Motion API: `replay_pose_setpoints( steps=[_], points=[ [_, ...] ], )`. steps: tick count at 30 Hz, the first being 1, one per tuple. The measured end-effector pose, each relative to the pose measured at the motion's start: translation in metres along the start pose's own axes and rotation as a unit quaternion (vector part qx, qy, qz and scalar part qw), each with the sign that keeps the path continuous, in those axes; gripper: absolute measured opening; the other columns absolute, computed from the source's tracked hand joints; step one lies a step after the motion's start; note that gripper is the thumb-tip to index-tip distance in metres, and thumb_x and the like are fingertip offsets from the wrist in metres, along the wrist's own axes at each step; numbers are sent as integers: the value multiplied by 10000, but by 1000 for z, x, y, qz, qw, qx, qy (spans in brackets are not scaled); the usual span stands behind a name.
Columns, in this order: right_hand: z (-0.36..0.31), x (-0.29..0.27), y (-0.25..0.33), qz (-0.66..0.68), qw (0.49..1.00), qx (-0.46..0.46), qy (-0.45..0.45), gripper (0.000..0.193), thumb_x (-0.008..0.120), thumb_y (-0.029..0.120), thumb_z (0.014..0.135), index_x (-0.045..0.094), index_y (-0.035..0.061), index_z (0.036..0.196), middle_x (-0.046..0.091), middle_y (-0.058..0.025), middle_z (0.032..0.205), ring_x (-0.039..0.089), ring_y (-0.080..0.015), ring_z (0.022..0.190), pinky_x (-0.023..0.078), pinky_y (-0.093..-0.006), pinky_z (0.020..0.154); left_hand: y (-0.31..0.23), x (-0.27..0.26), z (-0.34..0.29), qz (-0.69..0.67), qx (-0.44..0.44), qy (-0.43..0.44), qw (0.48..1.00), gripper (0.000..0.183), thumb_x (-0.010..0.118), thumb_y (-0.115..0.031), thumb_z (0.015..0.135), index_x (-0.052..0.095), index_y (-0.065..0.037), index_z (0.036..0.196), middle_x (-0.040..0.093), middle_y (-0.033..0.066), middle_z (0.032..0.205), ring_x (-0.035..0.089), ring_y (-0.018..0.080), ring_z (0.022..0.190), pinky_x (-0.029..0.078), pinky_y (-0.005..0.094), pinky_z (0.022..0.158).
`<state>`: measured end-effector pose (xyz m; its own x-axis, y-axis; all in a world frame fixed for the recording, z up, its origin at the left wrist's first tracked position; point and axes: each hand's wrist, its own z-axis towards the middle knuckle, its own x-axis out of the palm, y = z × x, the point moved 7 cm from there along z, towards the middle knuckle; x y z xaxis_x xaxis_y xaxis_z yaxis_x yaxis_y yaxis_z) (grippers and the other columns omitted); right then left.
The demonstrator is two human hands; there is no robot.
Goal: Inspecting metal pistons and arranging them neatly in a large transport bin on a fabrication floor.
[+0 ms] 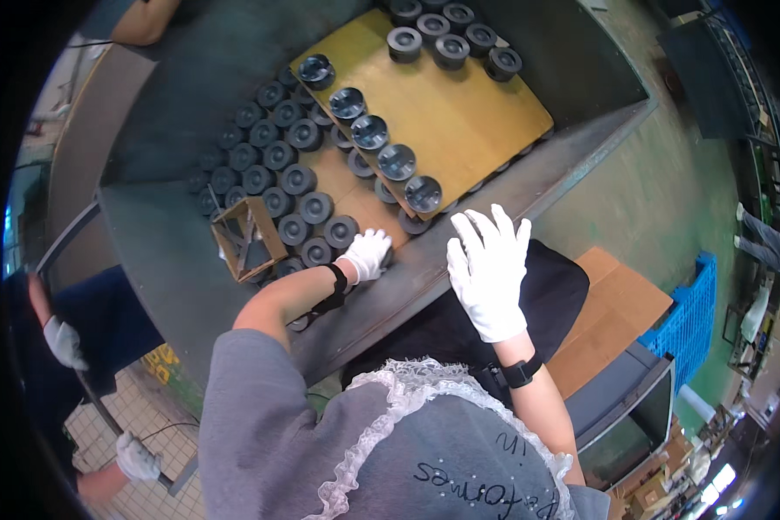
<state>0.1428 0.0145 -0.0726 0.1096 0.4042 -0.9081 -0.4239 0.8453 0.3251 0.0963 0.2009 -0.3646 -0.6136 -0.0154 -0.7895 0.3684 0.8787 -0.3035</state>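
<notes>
My left hand (pixel 370 253), in a white glove, reaches down into a large grey metal bin and closes over a dark round metal part (pixel 388 257), mostly hidden by the fingers. Beside it, similar dark round parts (pixel 341 230) with recessed middles stand in rows on brown board (pixel 338 184). My right hand (pixel 490 276), gloved too, hovers over the bin's near edge with fingers spread and nothing in it. Above both hands lies a yellowish board (pixel 442 108), with a row of shinier round parts (pixel 396 162) along its left edge.
The bin's near wall (pixel 390 303) stands between me and the parts. A small wooden frame (pixel 250 239) sits on the parts at left. Another person's gloved hands (pixel 64 342) grip a metal bar at far left. Flat cardboard (pixel 611 303) and a blue pallet (pixel 690 308) are at right.
</notes>
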Motion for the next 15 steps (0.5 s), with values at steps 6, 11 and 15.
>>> replay_pose_setpoints(
  steps=[6,11,15],
  points=[
    [-16,-26,-8,118,990,26,-69,376,718,190,909,645,54,1252,659,-146,1212,606,-373,1174,413,-558,1060,-24,-170,-58,-451,-188,-151,860,662,816,-430,806,537,-38,1261,640,117,1099,628,233,914,545,383,813],
    [-30,-68,-6,465,855,221,-54,332,636,201,1003,636,86,1314,699,-149,1133,675,-241,1045,507,-348,958,-105,-262,-109,-788,-14,-100,608,508,699,-341,959,501,-39,1318,640,80,1203,640,159,1051,545,335,894],
    [-57,-104,-4,128,973,16,-193,399,515,60,1010,555,31,1405,620,-206,1302,650,-313,1092,513,-389,957,-184,-296,-126,-792,37,-108,600,474,702,-248,974,480,-52,1344,608,75,1281,622,170,1154,522,342,987]
  ],
)
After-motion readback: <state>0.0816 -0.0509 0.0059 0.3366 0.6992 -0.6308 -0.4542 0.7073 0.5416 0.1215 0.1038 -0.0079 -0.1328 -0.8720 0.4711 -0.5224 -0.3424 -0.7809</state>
